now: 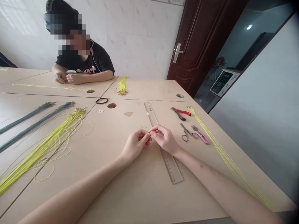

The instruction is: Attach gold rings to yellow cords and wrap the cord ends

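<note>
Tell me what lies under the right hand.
A clear plastic ruler passes beneath the right hand, lying on the pale wooden table. The hand covers that stretch of ruler, so its markings there cannot be seen, nor anything else beneath the palm.

Bright, even indoor light washes out the tiled wall [130,37] left of the door [201,40] (the glare is strongest at its far end). Shadows under the left hand [135,146] and right hand [164,140] stay faint, and the wide-angle view bows and darkens the right edges.

One ruler [169,165], two scissors [188,133]
</note>
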Tool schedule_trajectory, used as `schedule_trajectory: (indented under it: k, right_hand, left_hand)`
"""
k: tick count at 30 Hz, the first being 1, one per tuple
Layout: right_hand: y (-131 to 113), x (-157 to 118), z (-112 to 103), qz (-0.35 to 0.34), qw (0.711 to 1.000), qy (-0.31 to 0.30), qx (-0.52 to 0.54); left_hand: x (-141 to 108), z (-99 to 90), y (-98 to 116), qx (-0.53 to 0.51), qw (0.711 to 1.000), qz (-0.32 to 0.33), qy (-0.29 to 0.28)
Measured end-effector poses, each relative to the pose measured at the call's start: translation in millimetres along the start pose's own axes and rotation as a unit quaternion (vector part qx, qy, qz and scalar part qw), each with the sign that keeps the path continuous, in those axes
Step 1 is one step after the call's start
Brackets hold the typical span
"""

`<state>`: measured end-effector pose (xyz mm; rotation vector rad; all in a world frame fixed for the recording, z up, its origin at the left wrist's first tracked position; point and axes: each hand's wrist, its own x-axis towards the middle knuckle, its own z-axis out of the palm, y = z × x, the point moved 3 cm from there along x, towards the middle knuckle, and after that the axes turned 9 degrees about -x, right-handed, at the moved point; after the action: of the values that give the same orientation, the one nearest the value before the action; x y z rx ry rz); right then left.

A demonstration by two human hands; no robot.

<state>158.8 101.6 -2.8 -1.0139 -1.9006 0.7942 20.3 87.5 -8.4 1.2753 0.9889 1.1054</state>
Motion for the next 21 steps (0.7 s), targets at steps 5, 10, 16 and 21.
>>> schedule_trajectory:
  k: [5,10,16,21]
  right_hand:
    - [-3,0,-2,0.007,1.0,-0.001,-0.008]
    - [-1,3,-2,0.026,0.999,0.018,-0.008]
    - [3,5,-3,0.036,0.998,0.053,0.004]
    - [9,5,-1,0.034,0.998,0.046,0.011]
  left_hand:
    - [0,-1.2,0,0.009,1.0,-0.001,0.008]
    - [1,-2.1,0,-0.016,1.0,0.003,0.002]
    - [0,-3.2,3,-0.071,0.997,-0.004,0.0]
    - [3,-2.5,-4,-0.074,0.997,-0.015,-0.018]
